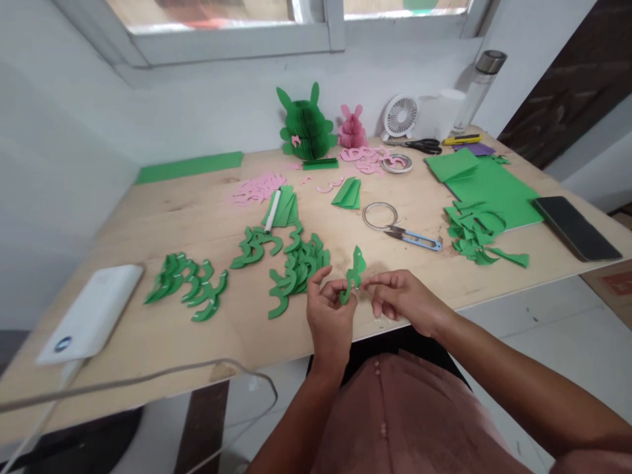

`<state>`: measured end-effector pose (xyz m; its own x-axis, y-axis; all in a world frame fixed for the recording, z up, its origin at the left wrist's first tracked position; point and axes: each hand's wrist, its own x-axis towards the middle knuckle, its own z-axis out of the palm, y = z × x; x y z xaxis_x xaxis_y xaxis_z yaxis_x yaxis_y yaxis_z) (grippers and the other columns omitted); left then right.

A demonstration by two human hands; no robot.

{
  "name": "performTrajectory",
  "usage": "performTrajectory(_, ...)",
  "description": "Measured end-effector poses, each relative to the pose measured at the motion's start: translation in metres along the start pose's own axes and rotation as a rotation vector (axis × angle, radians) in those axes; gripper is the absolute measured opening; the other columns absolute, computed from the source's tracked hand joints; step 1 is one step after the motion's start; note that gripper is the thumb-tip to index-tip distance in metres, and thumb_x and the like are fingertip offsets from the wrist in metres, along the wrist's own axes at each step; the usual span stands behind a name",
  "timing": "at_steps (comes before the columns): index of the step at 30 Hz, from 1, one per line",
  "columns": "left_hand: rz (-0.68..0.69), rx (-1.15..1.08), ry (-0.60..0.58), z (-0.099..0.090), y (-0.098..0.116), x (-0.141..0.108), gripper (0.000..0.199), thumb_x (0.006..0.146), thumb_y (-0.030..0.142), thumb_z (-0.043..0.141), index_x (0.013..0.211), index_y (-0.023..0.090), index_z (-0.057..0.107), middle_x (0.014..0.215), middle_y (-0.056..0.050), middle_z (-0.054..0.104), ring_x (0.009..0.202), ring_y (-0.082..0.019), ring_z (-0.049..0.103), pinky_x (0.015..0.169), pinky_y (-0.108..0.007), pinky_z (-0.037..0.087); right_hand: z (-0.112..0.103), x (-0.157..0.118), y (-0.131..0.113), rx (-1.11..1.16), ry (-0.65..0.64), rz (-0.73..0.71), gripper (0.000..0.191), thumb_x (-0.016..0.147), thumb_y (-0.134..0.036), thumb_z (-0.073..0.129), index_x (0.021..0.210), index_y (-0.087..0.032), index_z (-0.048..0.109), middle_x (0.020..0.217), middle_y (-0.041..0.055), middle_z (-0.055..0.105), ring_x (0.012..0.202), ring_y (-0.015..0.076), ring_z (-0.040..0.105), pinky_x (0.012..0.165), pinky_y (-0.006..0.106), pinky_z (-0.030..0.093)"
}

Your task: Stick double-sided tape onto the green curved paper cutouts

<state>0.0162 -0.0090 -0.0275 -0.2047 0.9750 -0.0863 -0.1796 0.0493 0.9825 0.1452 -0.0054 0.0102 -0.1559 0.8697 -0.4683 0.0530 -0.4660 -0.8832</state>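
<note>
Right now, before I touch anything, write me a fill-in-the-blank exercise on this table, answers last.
1. The cutout is gripped in the ____ hand.
2. Between the green rabbit and the fan stands a ____ rabbit.
3. The pen lies on folded paper coloured ____.
4. The handle of the snips is coloured ____.

Missing words: left; pink; green; blue.

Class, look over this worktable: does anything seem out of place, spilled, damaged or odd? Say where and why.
A small pink cutout shows against the green paper figure at the back, odd because the rest of that figure is green; whether it is attached is unclear. No spill or damage stands out.
</note>
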Motion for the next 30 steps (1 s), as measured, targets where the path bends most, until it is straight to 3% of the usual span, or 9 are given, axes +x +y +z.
performTrajectory(9,-0.133,-0.133,0.036,0.002,0.011,-0.001,0.054,0.062,0.010,0.069,0.110,0.017,0.046,0.071,0.003,0.063,0.072,-0.011,0.062,0.070,-0.023,0.048,-0.001,-0.004,0.002,0.038,0.050,0.016,0.027,0.069,-0.025,0.053,0.088,-0.012,0.066,0.049,-0.0040,0.057,0.036,0.0046,0.037,0.037,0.019,0.023)
performTrajectory(18,-0.266,-0.232,-0.031,0.004,0.021,-0.005,0.057,0.059,0.012,0.073,0.110,0.016,0.048,0.073,0.002,0.063,0.065,-0.009,0.059,0.064,-0.022,0.050,0.002,-0.002,0.009,-0.051,0.045,-0.222,0.017,0.073,-0.031,0.060,0.076,-0.015,0.061,0.066,-0.0011,0.058,0.057,0.0077,0.046,0.053,0.021,0.036)
performTrajectory(24,-0.282,-0.217,-0.045,0.006,0.023,-0.007,0.055,0.059,0.013,0.073,0.110,0.016,0.051,0.078,-0.001,0.065,0.069,-0.011,0.061,0.066,-0.024,0.050,0.000,0.006,0.020,-0.127,0.093,-0.251,0.017,0.074,-0.032,0.059,0.069,-0.016,0.056,0.061,-0.0029,0.053,0.054,0.0081,0.042,0.052,0.021,0.034)
performTrajectory(30,-0.335,-0.287,-0.106,0.001,0.031,-0.010,0.057,0.060,0.012,0.070,0.114,0.017,0.052,0.088,-0.004,0.068,0.085,-0.015,0.063,0.077,-0.028,0.051,-0.003,0.008,0.019,-0.151,0.141,-0.260,0.014,0.073,-0.027,0.057,0.065,-0.017,0.053,0.058,-0.0051,0.045,0.053,0.0075,0.037,0.051,0.021,0.030)
